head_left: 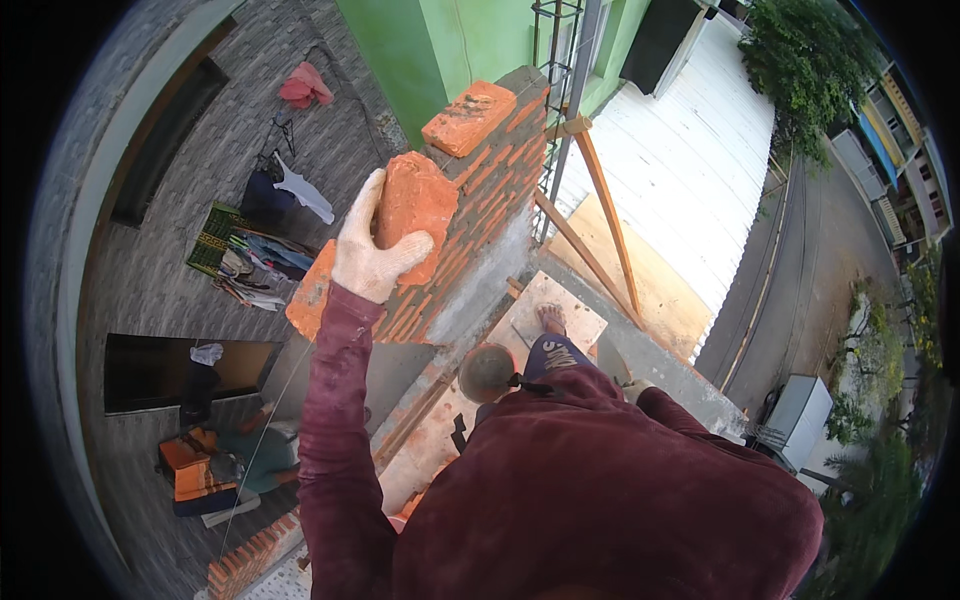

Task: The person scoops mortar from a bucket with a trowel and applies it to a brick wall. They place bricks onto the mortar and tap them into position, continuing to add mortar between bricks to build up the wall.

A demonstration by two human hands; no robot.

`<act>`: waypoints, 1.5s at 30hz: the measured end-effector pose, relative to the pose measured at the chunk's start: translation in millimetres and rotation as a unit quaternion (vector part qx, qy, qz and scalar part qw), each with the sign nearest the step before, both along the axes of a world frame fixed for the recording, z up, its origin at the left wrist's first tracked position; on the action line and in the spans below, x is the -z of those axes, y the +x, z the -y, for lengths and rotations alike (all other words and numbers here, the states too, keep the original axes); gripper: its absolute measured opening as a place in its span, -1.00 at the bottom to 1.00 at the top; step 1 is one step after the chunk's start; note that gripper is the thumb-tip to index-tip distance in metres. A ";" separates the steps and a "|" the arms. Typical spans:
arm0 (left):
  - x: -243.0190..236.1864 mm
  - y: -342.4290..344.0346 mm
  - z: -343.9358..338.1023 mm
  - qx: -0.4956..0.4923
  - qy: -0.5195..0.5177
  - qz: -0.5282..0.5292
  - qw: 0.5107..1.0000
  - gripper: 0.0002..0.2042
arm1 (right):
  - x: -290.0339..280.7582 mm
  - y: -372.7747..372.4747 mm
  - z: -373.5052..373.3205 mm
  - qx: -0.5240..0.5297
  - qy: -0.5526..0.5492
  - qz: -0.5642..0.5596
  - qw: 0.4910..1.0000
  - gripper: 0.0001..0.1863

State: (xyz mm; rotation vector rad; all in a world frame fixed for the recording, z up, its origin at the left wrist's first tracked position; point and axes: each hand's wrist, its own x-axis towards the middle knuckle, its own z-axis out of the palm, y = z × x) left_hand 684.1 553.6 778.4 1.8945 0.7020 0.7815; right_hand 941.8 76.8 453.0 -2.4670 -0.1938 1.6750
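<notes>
My left hand (375, 245), in a pale glove, grips an orange-red brick (416, 205) with the thumb along one side and the fingers along the other. It is over the top of a brick wall (490, 190); whether the brick touches the mortar there, I cannot tell. Farther along the wall top lies another brick (470, 118), and a third brick (313, 290) shows beside my left wrist. Low at my right side, my gloved right hand (636, 390) is closed and partly covered by my sleeve. A grey trowel blade (613, 356) sticks out ahead of it.
A round bucket (487, 372) stands by my feet on a mortar-stained board (582, 318). Wooden braces (605, 215) and a steel rebar cage (556, 60) rise beyond the wall. White roofing (680, 170) lies right. Far below left, a person (265, 460) is near hanging laundry (265, 265).
</notes>
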 end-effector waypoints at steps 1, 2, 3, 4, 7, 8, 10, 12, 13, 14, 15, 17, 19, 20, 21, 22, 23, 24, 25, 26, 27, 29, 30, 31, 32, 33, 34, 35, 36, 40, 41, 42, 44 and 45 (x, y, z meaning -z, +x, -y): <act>0.3 31.3 -22.7 -0.004 0.115 -0.037 0.993 0.11 | -1.9 6.4 1.5 -0.001 -0.008 0.003 1.000 -0.42; -14.6 67.1 -35.2 -0.017 0.182 -0.105 0.978 0.11 | -2.0 10.1 2.2 0.017 -0.016 0.004 1.000 -0.48; -20.2 97.0 -51.9 -0.014 0.189 -0.134 0.973 0.12 | -1.3 15.0 -1.7 0.028 -0.022 0.005 0.999 -0.55; -24.8 127.5 -69.0 -0.008 0.196 -0.161 0.967 0.13 | 15.5 22.6 5.0 0.053 -0.013 -0.009 0.998 -0.59; -20.0 216.8 -119.9 -0.010 0.182 -0.217 0.959 0.15 | 56.9 42.1 -2.2 0.143 0.001 -0.039 0.989 -0.69; -15.2 246.4 -136.8 -0.015 0.185 -0.245 0.952 0.14 | 54.2 43.9 -8.5 0.177 -0.007 -0.042 0.983 -0.68; 2.2 299.8 -167.4 -0.028 0.186 -0.294 0.937 0.14 | 39.7 52.9 -21.2 0.207 0.001 -0.051 0.977 -0.64; 24.2 344.7 -191.4 -0.031 0.184 -0.324 0.928 0.14 | 44.1 54.6 -9.5 0.250 0.011 -0.057 0.966 -0.63; 33.5 365.4 -199.7 -0.031 0.183 -0.344 0.920 0.15 | 35.8 53.9 -8.4 0.271 0.013 -0.054 0.961 -0.64; 41.4 382.5 -207.6 -0.033 0.184 -0.365 0.912 0.15 | 25.4 54.1 -8.2 0.290 0.016 -0.052 0.956 -0.65; 48.8 399.3 -215.0 -0.031 0.189 -0.375 0.907 0.15 | 7.8 57.6 -10.0 0.296 0.008 -0.054 0.954 -0.67; 66.5 418.8 -225.6 -0.028 0.195 -0.401 0.895 0.15 | 0.6 60.4 -0.8 0.333 -0.008 -0.060 0.941 -0.66; 78.3 427.4 -231.9 -0.029 0.196 -0.417 0.887 0.15 | 7.1 59.5 18.4 0.359 -0.030 -0.078 0.930 -0.61; 81.5 430.2 -234.8 -0.032 0.198 -0.423 0.884 0.15 | 14.2 60.6 27.9 0.358 -0.044 -0.080 0.929 -0.61; 82.4 432.6 -234.3 -0.031 0.193 -0.420 0.886 0.15 | 14.6 60.7 30.9 0.358 -0.058 -0.082 0.928 -0.61; 83.5 433.8 -233.2 -0.023 0.189 -0.420 0.888 0.14 | 16.2 59.6 32.7 0.358 -0.072 -0.085 0.927 -0.60; 84.0 434.2 -231.6 -0.014 0.184 -0.419 0.889 0.12 | 17.9 59.4 34.7 0.367 -0.075 -0.080 0.924 -0.60; 83.1 434.0 -231.1 -0.009 0.178 -0.416 0.892 0.11 | 19.7 63.7 33.0 0.353 -0.073 -0.084 0.929 -0.60; 86.0 434.7 -231.2 -0.012 0.183 -0.420 0.889 0.12 | 22.5 67.8 31.5 0.340 -0.072 -0.088 0.934 -0.61; 91.5 435.2 -230.8 -0.014 0.188 -0.424 0.886 0.12 | 24.6 71.9 30.3 0.327 -0.071 -0.092 0.938 -0.61; 93.6 435.1 -231.4 -0.018 0.195 -0.428 0.883 0.13 | 22.4 79.1 21.6 0.305 -0.062 -0.086 0.946 -0.62; 97.4 433.3 -232.9 -0.020 0.210 -0.425 0.881 0.12 | 21.5 94.4 5.7 0.305 -0.045 -0.083 0.948 -0.63; 100.5 431.5 -232.8 -0.021 0.215 -0.424 0.880 0.12 | 19.9 102.1 -0.6 0.305 -0.038 -0.081 0.948 -0.64; 102.6 431.3 -232.6 -0.017 0.210 -0.418 0.884 0.11 | 14.2 108.7 -9.5 0.325 -0.030 -0.083 0.942 -0.65; 103.2 431.0 -232.9 -0.013 0.205 -0.412 0.888 0.10 | 6.8 114.5 -18.4 0.345 -0.021 -0.084 0.934 -0.66; 101.9 430.9 -233.0 -0.010 0.200 -0.406 0.892 0.09 | -0.2 120.5 -26.7 0.365 -0.012 -0.085 0.927 -0.67; 100.6 432.3 -230.5 -0.014 0.197 -0.411 0.890 0.09 | -3.7 125.8 -32.0 0.358 -0.011 -0.085 0.930 -0.67; 98.8 434.9 -226.3 -0.018 0.195 -0.417 0.888 0.09 | -6.6 130.4 -36.2 0.350 -0.010 -0.085 0.933 -0.68; 97.6 436.0 -223.6 -0.024 0.192 -0.422 0.886 0.09 | -7.5 134.0 -40.2 0.343 -0.008 -0.085 0.936 -0.68; 99.9 437.3 -225.4 -0.024 0.212 -0.437 0.874 0.10 | -11.8 143.7 -56.0 0.327 -0.014 -0.078 0.942 -0.69; 99.9 437.3 -225.1 -0.024 0.216 -0.441 0.871 0.11 | -12.8 144.5 -59.6 0.304 -0.009 -0.067 0.950 -0.71; 99.7 436.7 -224.3 -0.024 0.220 -0.445 0.868 0.12 | -16.0 146.2 -66.6 0.298 -0.001 -0.062 0.953 -0.71; 97.6 437.7 -218.8 -0.024 0.222 -0.454 0.863 0.10 | -30.9 156.6 -89.4 0.284 0.018 -0.050 0.957 -0.72; 97.2 436.2 -217.2 -0.026 0.221 -0.456 0.861 0.09 | -50.8 164.3 -108.2 0.300 0.047 -0.049 0.952 -0.71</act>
